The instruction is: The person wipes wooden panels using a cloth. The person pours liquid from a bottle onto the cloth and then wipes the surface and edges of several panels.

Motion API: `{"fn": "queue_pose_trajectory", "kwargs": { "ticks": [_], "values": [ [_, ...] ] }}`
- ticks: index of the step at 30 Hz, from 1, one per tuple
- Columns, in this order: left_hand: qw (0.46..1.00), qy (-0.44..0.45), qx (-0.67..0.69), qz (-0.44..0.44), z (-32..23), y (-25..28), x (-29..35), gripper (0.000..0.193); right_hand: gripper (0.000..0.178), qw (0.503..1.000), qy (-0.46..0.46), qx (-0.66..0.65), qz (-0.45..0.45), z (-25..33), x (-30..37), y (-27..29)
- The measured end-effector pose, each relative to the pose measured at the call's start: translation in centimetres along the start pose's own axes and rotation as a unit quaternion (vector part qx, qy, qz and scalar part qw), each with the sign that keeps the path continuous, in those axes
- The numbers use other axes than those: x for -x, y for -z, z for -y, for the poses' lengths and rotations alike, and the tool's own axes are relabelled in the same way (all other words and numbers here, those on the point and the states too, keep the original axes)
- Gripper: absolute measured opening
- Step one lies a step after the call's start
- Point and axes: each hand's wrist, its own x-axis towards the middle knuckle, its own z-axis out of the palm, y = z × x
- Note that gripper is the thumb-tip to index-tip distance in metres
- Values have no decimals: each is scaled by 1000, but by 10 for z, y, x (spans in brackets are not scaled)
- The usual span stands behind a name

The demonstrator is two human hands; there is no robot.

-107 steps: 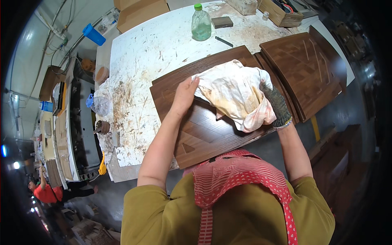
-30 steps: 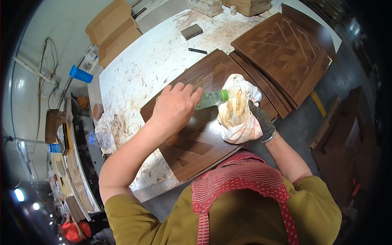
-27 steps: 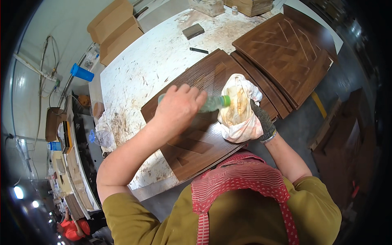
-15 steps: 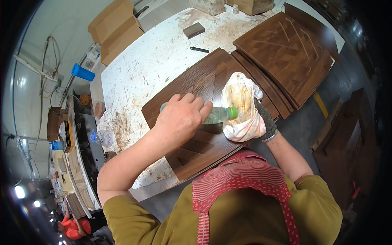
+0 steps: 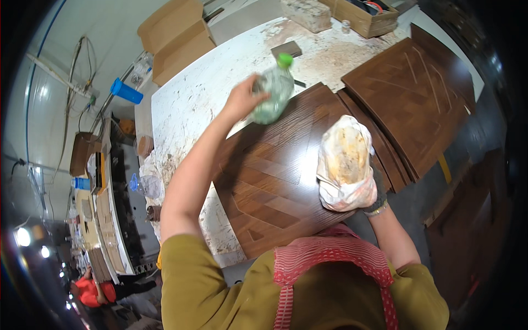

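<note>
Left hand point(image 5: 242, 102) grips a green-capped bottle point(image 5: 273, 89) over the surface point(image 5: 187, 110); gloved right hand point(image 5: 360, 190) clutches a stained rag point(image 5: 344, 159) on the dark panel point(image 5: 275, 181). Wiping appears unfinished.

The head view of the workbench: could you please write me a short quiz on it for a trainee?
1. True or false: the left hand holds the bottle by its green cap.
2. What is wrapped around the right hand? A) a stained rag B) a sheet of sandpaper C) a brush
3. Fill in: the rag rests on the dark wooden ___.

Key: 1 false, it grips the body; 2 A; 3 panel.
</note>
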Motion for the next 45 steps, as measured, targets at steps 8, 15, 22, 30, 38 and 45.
{"fn": "queue_pose_trajectory", "kwargs": {
  "ticks": [8, 15, 22, 30, 38, 45],
  "values": [
    [954, 188, 59, -227, 117, -31, -98, 55, 50, 991, -2, 79, -111, -5, -5, -4],
    [972, 16, -89, -217, 70, 18, 46, 50, 54, 942, 78, 276, -176, 35, 3, -9],
    [994, -92, -48, 41, -61, -90, 259, 60, 37, 660, 39, 748, -66, 1, -133, -117],
    [993, -42, -96, -50, -51, -141, 268, 61, 26, 13, 4, 912, 410, -208, -192, -61],
    [995, -22, -81, -52, -42, -145, 267, 62, 38, -45, -62, 941, 329, -232, -188, -48],
    [990, -59, -83, -102, -42, -139, 267, 62, 30, -62, 32, 944, 322, -219, -208, -64]
  ]
}}
